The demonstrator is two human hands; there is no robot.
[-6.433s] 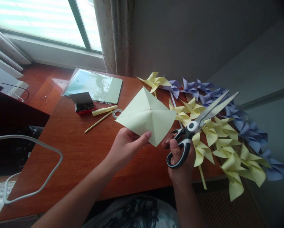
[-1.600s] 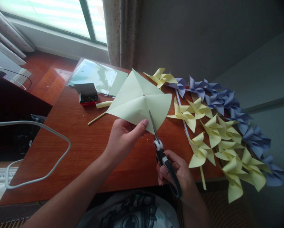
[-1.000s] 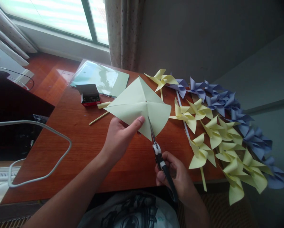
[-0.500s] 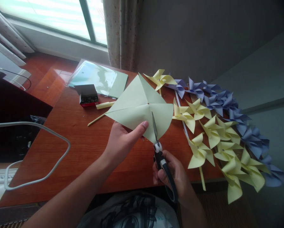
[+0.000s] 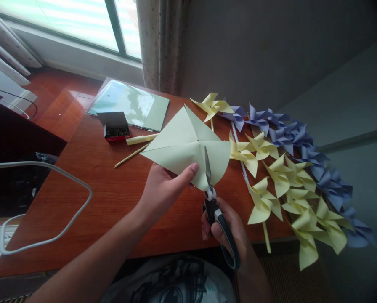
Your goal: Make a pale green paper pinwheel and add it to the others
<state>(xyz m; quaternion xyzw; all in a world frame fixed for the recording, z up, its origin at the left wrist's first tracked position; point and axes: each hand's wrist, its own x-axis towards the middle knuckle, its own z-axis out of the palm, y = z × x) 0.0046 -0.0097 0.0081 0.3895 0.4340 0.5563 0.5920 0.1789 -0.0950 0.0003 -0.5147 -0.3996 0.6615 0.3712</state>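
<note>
A pale yellow-green paper square (image 5: 172, 139) with diagonal creases and a small dark reddish spot at its middle is held over the table. My left hand (image 5: 166, 183) grips its near left edge, thumb on top and fingers beneath, hidden by the paper. My right hand (image 5: 226, 223) is wrapped round the dark handles of a pair of scissors (image 5: 210, 193). The scissors point away from me at the paper's near corner, one blade lying above the sheet and the other hidden below it. The blade tip is close to the central spot.
Yellow pinwheels (image 5: 264, 202) and purple pinwheels (image 5: 283, 134) fill the table's right side. A small open box (image 5: 115, 132) of dark bits, rolled yellow paper (image 5: 141, 139) and a plastic-sleeved paper pack (image 5: 138, 105) lie beyond my left hand. A white cable (image 5: 65, 170) loops at left.
The scissors and my right hand have shifted slightly to the right and the handles have swung a little outward. The paper's near corner looks bent more; my left hand keeps its grip.
</note>
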